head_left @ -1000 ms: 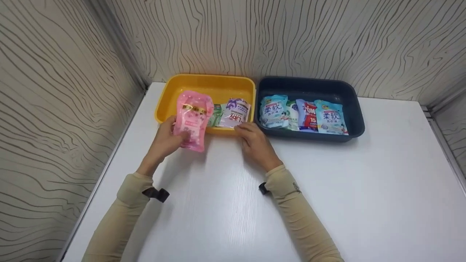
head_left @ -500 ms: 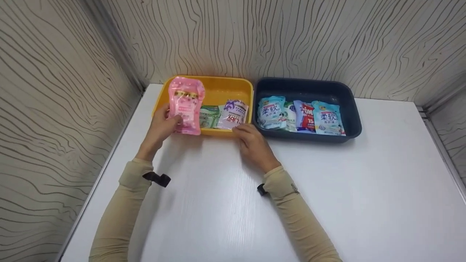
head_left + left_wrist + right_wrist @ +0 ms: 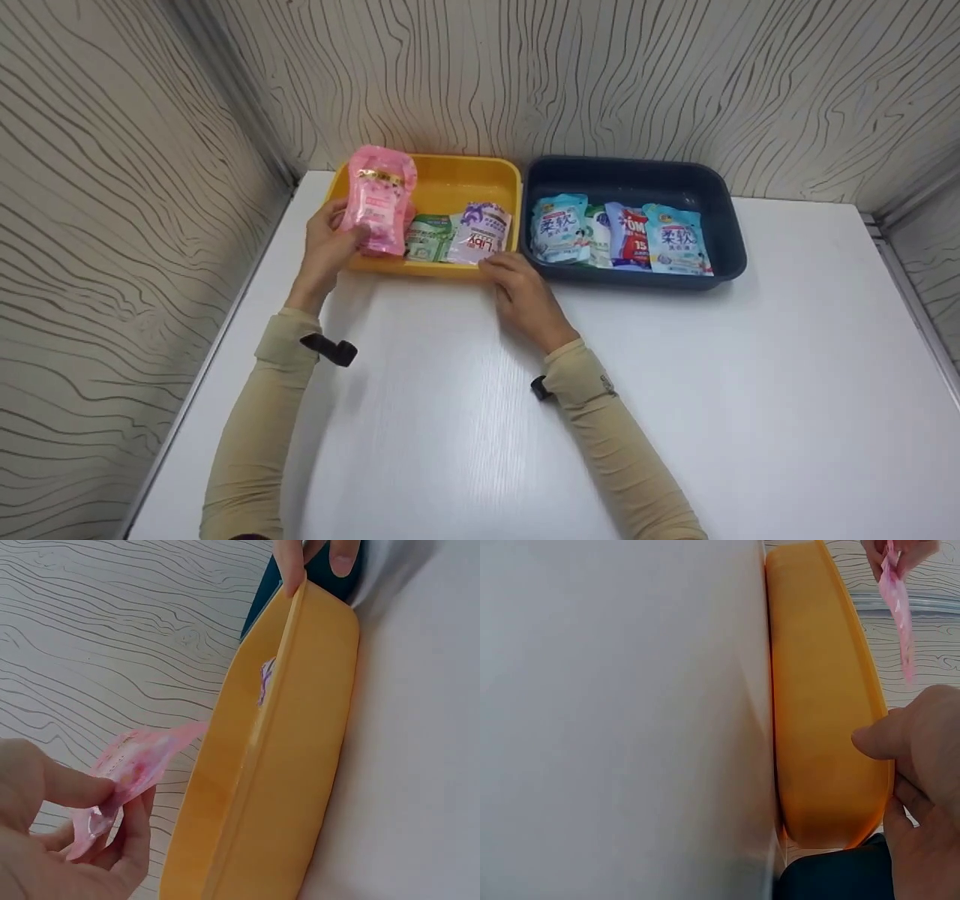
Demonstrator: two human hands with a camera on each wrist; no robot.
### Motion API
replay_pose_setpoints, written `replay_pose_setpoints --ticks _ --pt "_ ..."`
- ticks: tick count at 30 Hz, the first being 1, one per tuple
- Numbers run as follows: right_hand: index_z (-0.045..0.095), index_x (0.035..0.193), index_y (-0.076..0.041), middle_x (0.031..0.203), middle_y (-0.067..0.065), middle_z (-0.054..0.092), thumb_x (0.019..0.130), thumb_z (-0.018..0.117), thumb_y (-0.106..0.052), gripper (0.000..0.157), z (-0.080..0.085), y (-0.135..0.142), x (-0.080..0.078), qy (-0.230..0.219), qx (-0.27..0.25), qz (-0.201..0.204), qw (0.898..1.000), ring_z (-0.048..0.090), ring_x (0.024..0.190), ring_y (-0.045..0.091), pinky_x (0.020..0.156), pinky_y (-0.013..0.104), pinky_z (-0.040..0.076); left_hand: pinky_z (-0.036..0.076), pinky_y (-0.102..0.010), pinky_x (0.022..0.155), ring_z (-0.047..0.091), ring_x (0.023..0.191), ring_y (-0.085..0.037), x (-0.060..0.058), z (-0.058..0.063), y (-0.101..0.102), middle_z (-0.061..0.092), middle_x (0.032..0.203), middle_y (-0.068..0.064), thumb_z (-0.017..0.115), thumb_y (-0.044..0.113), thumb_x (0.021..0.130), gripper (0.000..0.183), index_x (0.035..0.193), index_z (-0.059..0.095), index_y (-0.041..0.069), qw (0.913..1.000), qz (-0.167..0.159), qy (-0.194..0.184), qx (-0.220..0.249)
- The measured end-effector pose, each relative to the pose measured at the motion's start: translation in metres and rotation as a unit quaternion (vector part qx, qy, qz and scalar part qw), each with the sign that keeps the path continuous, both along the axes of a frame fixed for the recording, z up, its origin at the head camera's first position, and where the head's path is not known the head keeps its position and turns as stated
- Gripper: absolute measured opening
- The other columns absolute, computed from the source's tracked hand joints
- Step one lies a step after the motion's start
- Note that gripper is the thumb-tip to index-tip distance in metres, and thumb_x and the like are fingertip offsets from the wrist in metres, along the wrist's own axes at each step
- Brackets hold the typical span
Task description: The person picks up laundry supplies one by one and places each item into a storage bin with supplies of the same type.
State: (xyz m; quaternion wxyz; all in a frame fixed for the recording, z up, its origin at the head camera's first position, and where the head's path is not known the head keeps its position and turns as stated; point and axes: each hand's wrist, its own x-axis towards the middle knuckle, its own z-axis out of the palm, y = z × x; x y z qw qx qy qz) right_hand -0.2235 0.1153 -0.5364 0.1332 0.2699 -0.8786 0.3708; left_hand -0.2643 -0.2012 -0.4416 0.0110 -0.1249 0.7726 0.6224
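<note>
Above the left part of the yellow bin (image 3: 450,271), my left hand (image 3: 324,244) grips a pink pouch (image 3: 380,199) by its lower end, thumb on the printed front. The left wrist view shows the pouch (image 3: 142,761) tilted, higher than the bin's rim. Inside the bin lie a green pouch (image 3: 429,238) and a white-and-purple pouch (image 3: 482,232), side by side. My right hand (image 3: 525,296) pinches the bin's front rim near its right corner. In the right wrist view its thumb (image 3: 881,739) lies against the outer wall, with the other fingers over the rim.
A dark blue bin (image 3: 637,276) stands directly right of the yellow one. In it are two light blue pouches (image 3: 561,229), a white-and-green pouch (image 3: 600,236) and a purple-and-red pouch (image 3: 632,238). Patterned walls (image 3: 465,75) rise behind and beside the white table (image 3: 450,420).
My left hand has carried the pink pouch away from me and slightly left, from over the bin's front rim to over its inside. My right hand has stayed on the rim.
</note>
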Motion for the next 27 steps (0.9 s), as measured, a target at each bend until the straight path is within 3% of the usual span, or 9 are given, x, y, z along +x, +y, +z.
replay_pose_setpoints --ticks 6,14,20,24,27 --pt "0.073 0.135 -0.003 0.138 0.016 0.069 0.098 0.066 0.009 0.039 0.001 -0.001 0.001 -0.012 -0.004 0.0 1.0 0.059 0.137 0.031 0.122 0.039 0.046 0.061 -0.034 0.101 0.065 0.122 -0.024 -0.015 -0.02 -0.002 0.058 0.153 -0.018 0.062 0.007 0.105 0.058 0.16 0.043 0.005 0.9988 0.047 0.003 -0.011" --pt "0.073 0.136 -0.004 0.14 0.013 0.068 0.099 0.067 0.006 0.039 0.003 -0.002 0.002 -0.018 0.001 -0.004 1.0 0.059 0.138 0.029 0.122 0.037 0.045 0.06 -0.043 0.105 0.065 0.116 -0.025 -0.025 -0.034 -0.008 0.057 0.154 -0.017 0.052 0.007 0.109 0.054 0.163 0.042 0.006 0.9984 0.043 -0.016 -0.034" --pt "0.074 0.134 -0.003 0.137 0.013 0.069 0.098 0.067 0.007 0.038 0.002 -0.001 0.002 -0.006 0.001 -0.001 1.0 0.06 0.137 0.03 0.122 0.037 0.046 0.061 -0.043 0.103 0.066 0.117 -0.029 -0.028 -0.041 -0.013 0.06 0.15 -0.02 0.051 0.006 0.108 0.05 0.158 0.047 0.001 0.9956 0.026 0.006 -0.09" --pt "0.075 0.133 -0.004 0.135 0.011 0.07 0.101 0.066 0.003 0.034 0.0 0.0 0.001 0.007 0.0 0.0 1.0 0.061 0.134 0.028 0.12 0.034 0.046 0.058 -0.046 0.106 0.064 0.118 -0.033 -0.03 -0.044 -0.018 0.063 0.145 -0.023 0.053 0.007 0.105 0.047 0.151 0.054 -0.003 0.987 0.022 0.028 -0.157" --pt "0.075 0.133 -0.005 0.135 0.01 0.07 0.102 0.066 0.001 0.033 -0.001 0.001 0.0 0.011 0.001 -0.001 1.0 0.061 0.133 0.027 0.119 0.033 0.047 0.052 -0.046 0.115 0.062 0.129 -0.035 -0.032 -0.042 -0.021 0.063 0.147 -0.022 0.056 0.007 0.103 0.046 0.149 0.056 -0.003 0.9797 0.031 0.018 -0.197"
